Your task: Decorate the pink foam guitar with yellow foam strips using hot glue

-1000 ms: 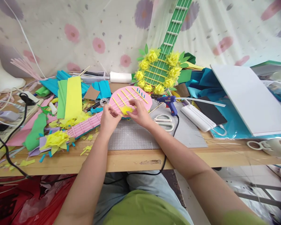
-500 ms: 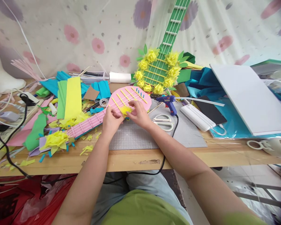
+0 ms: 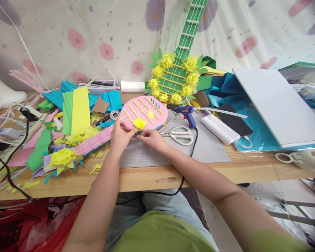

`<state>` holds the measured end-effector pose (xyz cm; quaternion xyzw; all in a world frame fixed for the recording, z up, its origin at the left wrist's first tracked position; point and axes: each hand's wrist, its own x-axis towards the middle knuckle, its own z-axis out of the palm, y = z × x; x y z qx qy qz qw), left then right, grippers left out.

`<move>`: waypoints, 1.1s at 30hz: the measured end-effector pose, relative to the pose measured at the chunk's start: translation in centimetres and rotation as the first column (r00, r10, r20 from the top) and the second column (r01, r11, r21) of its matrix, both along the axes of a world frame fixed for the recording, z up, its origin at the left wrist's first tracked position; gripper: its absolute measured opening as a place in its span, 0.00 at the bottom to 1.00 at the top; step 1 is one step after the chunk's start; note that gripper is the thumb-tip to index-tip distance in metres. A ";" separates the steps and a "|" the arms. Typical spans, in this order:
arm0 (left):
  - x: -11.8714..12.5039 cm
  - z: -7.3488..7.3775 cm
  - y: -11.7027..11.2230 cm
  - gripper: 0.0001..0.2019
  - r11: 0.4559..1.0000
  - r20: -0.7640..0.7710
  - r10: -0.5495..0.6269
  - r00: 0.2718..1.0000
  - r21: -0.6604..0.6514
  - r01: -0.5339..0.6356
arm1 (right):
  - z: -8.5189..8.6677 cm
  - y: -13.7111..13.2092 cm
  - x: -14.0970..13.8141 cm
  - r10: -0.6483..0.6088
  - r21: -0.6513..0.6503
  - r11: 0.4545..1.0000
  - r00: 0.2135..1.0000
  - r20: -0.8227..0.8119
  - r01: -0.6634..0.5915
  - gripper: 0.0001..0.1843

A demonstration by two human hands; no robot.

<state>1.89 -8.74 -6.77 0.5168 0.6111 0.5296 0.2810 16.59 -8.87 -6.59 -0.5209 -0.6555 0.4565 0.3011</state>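
Observation:
A pink paper guitar point(image 3: 157, 122) with yellow strips, white strings and small blue pegs lies slanted, its neck toward the lower left. At the lower edge of its round body sits a yellow crepe-paper flower point(image 3: 139, 123). My left hand point(image 3: 120, 135) is closed, its fingertips pinching the flower's lower left side. Just below the flower, along the body's edge, my right hand point(image 3: 154, 139) is closed with thumb and fingers together; what they hold, if anything, is hidden. A loose yellow petal point(image 3: 151, 114) rests on the pink body between the strips.
Right of my hands lie scissors point(image 3: 182, 135), a blue glue gun point(image 3: 187, 115) with its cord, and a white power bank point(image 3: 219, 128) on a grey cutting mat point(image 3: 210, 154). A green guitar point(image 3: 170, 78) with yellow flowers leans behind. Paper scraps point(image 3: 80, 136) cover the left side.
My right hand has drawn down off the pink body to its lower edge, uncovering the yellow petal and more of the flower. My left hand stays beside the flower. The view has shifted slightly.

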 end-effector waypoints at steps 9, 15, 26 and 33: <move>0.3 0.5 -0.7 0.18 0.996 -0.158 -0.041 0.987 0.074 0.054 | 0.1 0.3 -0.6 -0.170 -0.452 0.887 0.843 -0.511 -0.095 0.07; -0.4 0.1 -0.2 0.19 0.996 -0.112 -0.017 0.994 0.081 0.026 | -0.4 0.9 -0.1 -0.018 -0.270 0.961 0.958 -0.286 -0.063 0.03; -2.0 0.5 0.6 0.16 0.988 0.022 -0.154 0.988 0.028 0.153 | -1.5 3.1 0.8 0.040 0.038 0.999 0.990 -0.136 -0.035 0.08; -1.8 -1.4 2.7 0.15 0.995 -0.022 0.032 0.999 0.098 -0.030 | -1.6 3.8 0.6 0.031 -0.020 0.999 0.993 -0.118 -0.034 0.10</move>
